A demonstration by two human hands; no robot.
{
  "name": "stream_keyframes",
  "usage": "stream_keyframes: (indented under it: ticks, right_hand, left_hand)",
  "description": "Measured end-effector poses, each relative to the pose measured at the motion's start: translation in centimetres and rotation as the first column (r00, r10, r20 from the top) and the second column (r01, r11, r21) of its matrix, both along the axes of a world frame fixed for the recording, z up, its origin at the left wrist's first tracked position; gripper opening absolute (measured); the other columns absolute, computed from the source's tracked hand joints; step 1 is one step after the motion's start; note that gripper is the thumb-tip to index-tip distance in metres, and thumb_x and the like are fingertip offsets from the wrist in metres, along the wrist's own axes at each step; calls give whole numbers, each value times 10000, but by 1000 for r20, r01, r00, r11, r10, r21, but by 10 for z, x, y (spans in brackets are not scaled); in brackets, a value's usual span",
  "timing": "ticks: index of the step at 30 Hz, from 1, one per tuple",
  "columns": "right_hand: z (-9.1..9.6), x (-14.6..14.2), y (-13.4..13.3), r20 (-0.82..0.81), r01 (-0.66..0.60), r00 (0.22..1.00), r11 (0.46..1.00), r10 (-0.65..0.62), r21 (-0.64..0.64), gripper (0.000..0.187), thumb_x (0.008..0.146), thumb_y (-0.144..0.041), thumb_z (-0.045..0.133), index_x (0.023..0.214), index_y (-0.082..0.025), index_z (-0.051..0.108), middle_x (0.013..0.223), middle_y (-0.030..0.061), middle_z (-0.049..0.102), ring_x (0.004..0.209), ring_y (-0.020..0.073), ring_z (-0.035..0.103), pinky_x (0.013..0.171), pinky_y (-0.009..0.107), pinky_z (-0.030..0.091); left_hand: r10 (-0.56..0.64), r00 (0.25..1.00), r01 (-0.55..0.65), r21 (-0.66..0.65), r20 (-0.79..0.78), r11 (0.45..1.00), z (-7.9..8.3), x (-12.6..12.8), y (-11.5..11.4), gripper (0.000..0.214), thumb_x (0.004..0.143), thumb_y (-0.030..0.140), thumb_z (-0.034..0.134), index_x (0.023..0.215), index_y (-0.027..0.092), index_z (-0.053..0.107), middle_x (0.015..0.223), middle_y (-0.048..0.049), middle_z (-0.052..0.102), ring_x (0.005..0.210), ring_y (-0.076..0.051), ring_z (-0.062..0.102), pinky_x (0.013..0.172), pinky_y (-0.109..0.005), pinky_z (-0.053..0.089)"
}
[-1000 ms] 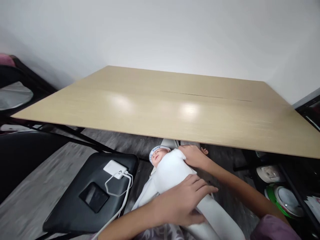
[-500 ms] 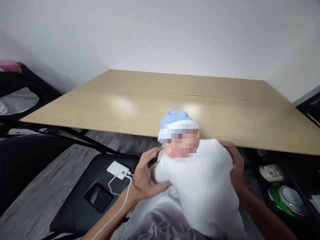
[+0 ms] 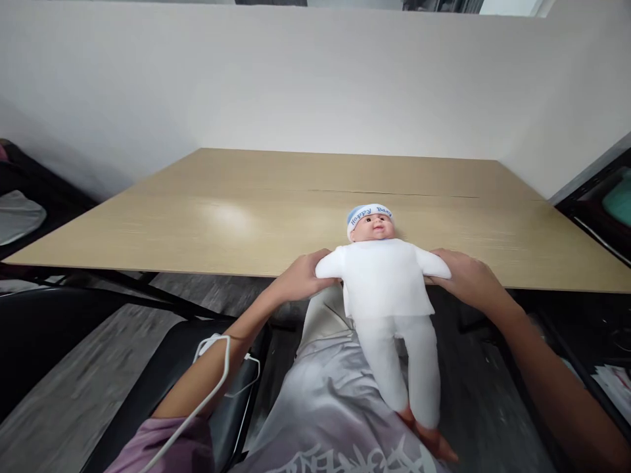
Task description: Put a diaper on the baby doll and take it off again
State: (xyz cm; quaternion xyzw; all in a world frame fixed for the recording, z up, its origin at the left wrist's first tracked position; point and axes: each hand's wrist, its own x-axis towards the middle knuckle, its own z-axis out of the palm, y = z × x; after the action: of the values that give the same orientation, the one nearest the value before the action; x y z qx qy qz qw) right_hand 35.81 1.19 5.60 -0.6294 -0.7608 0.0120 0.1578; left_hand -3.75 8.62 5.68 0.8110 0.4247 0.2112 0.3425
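A baby doll [image 3: 387,282] in a white top and white trousers faces up, its head and shoulders at the near edge of the wooden table [image 3: 236,217]. On its head is a blue and white cap [image 3: 369,213] with lettering on the band. My left hand [image 3: 308,272] grips the doll's arm on the left side. On the other side my right hand [image 3: 461,276] closes on the opposite arm. The doll's legs hang down over my lap, and its reddish bare feet [image 3: 434,440] show at the bottom.
To the left a black chair seat [image 3: 148,381] stands below table height. A white cable [image 3: 221,368] runs along my left forearm. Dark shelving with papers [image 3: 616,387] is at the lower right. Behind the table rises a white wall [image 3: 315,85].
The doll has turned from tilted and close to me to straight and face up, its head farther over the table. Both my hands have shifted onto its arms. My view has tipped upward.
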Motion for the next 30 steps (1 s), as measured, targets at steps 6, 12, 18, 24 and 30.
stream_keyframes:
  ticks: [6,12,18,24,30]
  right_hand:
    - [-34,20,23,-142,-41,989,998,34,-43,351,1039,-564,586,1185,-274,720,1120,94,818,966,333,763,758,402,558]
    - [-61,19,67,-217,2,976,1000,4,28,398,1048,-602,579,1208,-252,682,1129,108,806,985,340,757,827,430,571]
    - [-67,16,122,-223,-2,975,1000,5,12,397,1026,-598,599,1185,-240,662,1052,98,809,905,321,761,745,389,536]
    - [-68,19,182,-183,-22,983,998,33,59,350,953,-556,611,1104,-244,657,939,82,798,782,302,739,689,377,505]
    - [-76,30,239,-155,-14,987,992,34,129,419,807,-399,620,1187,-227,663,989,104,810,810,320,736,698,391,522]
  left_hand:
    - [80,989,-84,-27,-125,996,-11,-3,38,666,775,594,797,1318,223,693,1272,-97,809,1126,-375,762,921,-430,583]
    - [209,941,-176,143,-267,974,-26,-20,80,790,839,782,731,1362,207,590,1187,-135,786,1034,-374,741,861,-437,554]
    - [180,932,-61,354,-316,933,-49,-40,144,706,950,853,522,1154,190,660,1102,-159,743,1076,-383,661,965,-492,524]
    - [156,948,-44,374,-277,926,-59,-38,207,764,919,893,524,1160,182,669,1074,-148,742,1031,-359,685,935,-467,537]
    - [171,956,-61,409,-238,911,-62,-34,260,798,896,911,533,1189,193,720,1100,-157,777,1046,-371,708,929,-477,553]
